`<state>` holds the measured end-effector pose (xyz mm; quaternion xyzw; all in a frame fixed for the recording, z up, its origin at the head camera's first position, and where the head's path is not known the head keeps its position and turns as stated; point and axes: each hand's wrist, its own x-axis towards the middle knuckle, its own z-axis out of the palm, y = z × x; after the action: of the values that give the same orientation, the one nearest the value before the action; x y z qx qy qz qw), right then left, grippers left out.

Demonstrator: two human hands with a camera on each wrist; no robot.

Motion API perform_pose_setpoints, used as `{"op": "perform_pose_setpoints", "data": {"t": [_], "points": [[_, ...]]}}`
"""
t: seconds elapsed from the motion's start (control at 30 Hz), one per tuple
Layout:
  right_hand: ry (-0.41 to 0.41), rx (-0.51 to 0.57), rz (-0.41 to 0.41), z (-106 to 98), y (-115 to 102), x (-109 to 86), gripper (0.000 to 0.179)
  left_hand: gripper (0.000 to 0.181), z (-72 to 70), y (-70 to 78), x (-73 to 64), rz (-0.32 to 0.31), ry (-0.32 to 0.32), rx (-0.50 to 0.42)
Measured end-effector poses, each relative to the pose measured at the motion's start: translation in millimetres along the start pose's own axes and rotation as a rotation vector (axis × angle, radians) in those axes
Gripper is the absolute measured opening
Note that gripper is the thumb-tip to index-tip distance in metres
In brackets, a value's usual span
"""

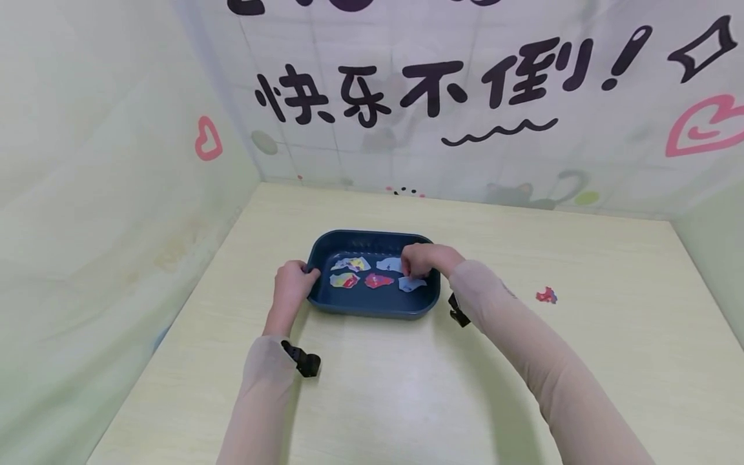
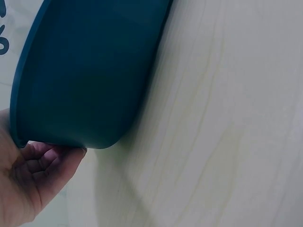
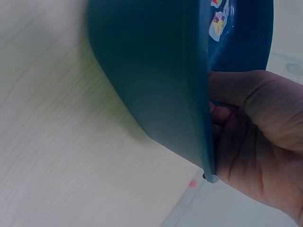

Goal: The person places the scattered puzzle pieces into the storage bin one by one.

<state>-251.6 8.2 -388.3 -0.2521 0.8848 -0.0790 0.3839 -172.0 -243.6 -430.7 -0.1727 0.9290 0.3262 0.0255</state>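
Note:
A dark blue tray [image 1: 374, 309] with raised walls stands on the table. My left hand [image 1: 292, 282] grips its left end, the thumb over the rim and the fingers below outside, as the left wrist view shows. My right hand [image 1: 420, 259] reaches over the right end into the tray, fingers bent down by two light blue scraps; one scrap [image 1: 411, 285] lies just below the fingertips, the other scrap [image 1: 387, 264] beside them. The tray wall hides the right fingertips in the right wrist view, so whether they pinch a scrap is unclear. A red scrap [image 1: 379, 280] and two yellowish scraps [image 1: 351, 264] lie further left inside.
Another small red scrap [image 1: 546, 295] lies on the pale wood-grain table [image 1: 372, 387], to the right of the tray. Behind the table hangs a printed cloth [image 1: 407, 155] with black lettering, and a pale curtain [image 1: 116, 194] covers the left side.

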Motion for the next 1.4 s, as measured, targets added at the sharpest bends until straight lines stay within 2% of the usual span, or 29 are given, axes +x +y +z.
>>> {"op": "perform_pose_setpoints", "data": {"t": [0.3, 0.53, 0.63, 0.83, 1.0, 1.2, 1.4], "points": [[0.043, -0.019, -0.002, 1.6, 4.9, -0.8, 0.014, 0.032, 1.2, 3.8, 0.8, 0.006, -0.004, -0.001], [0.092, -0.02, -0.062, 2.0, 8.2, -5.9, 0.015, 0.032, 0.8, 5.7, 0.1, 0.007, -0.004, 0.0], [0.142, 0.024, -0.117, 1.3, 11.8, -13.2, 0.015, 0.032, 0.8, 5.6, -0.4, 0.008, -0.003, 0.004], [0.299, 0.138, -0.208, -0.1, 23.9, -33.6, 0.014, 0.032, 0.8, 3.0, 1.8, 0.029, 0.02, 0.025], [0.385, 0.212, -0.247, 1.7, 37.3, -44.9, 0.014, 0.032, 1.7, 1.7, 2.9, 0.034, 0.012, 0.019], [0.399, 0.276, -0.215, 1.3, 54.1, -56.8, 0.022, 0.033, 2.9, -0.9, 3.0, 0.017, 0.016, 0.034], [0.393, 0.263, -0.156, 2.9, 80.9, -68.8, 0.026, 0.031, 2.5, 0.2, 2.0, 0.015, 0.012, 0.02]]}}
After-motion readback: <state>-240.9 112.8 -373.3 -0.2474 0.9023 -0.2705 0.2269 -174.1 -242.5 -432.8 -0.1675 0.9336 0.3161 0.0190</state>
